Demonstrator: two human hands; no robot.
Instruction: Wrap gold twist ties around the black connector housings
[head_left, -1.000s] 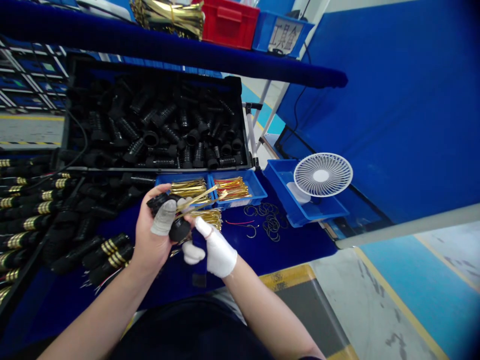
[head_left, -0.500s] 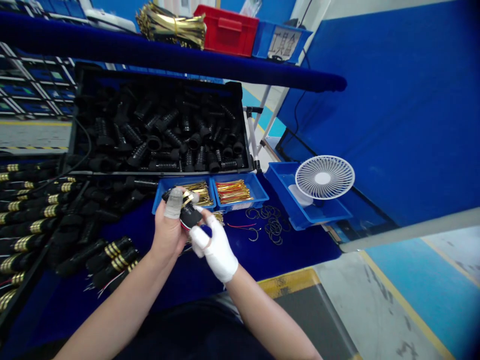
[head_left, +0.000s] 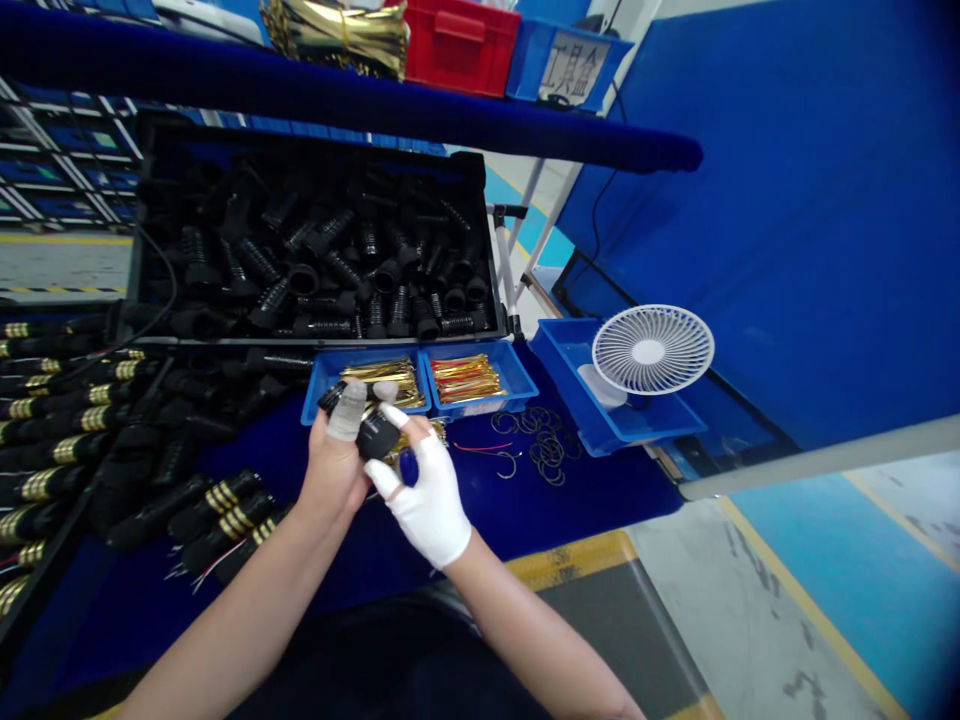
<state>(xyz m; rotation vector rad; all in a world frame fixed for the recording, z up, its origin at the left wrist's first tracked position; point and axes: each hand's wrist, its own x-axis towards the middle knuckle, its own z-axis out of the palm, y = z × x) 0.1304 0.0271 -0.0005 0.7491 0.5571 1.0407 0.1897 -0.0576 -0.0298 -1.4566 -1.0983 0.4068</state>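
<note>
My left hand [head_left: 336,462] is closed around a black cylindrical part [head_left: 377,434], with greyish wraps on its thumb and a fingertip. The part's wide black end points toward my right hand, and its middle is hidden by the left thumb. My right hand [head_left: 429,500], in a white glove with some finger skin showing, pinches that wide end between thumb and fingers. Just behind the hands stands a blue bin [head_left: 309,395] of gold strips [head_left: 386,380]. More gold strips lie partly hidden behind my right hand.
A second blue bin [head_left: 525,382] holds red and gold strips. Dark open rings [head_left: 550,455] and a red wire [head_left: 484,448] lie right. A large crate [head_left: 491,250] of black ribbed parts stands behind. Gold-banded parts [head_left: 232,510] lie left. A white fan [head_left: 652,350] stands by a blue tray [head_left: 592,440].
The black part has turned in my hands, so its gold pieces no longer show and its wide end faces more toward me. My right thumb and fingers have shifted slightly left on it.
</note>
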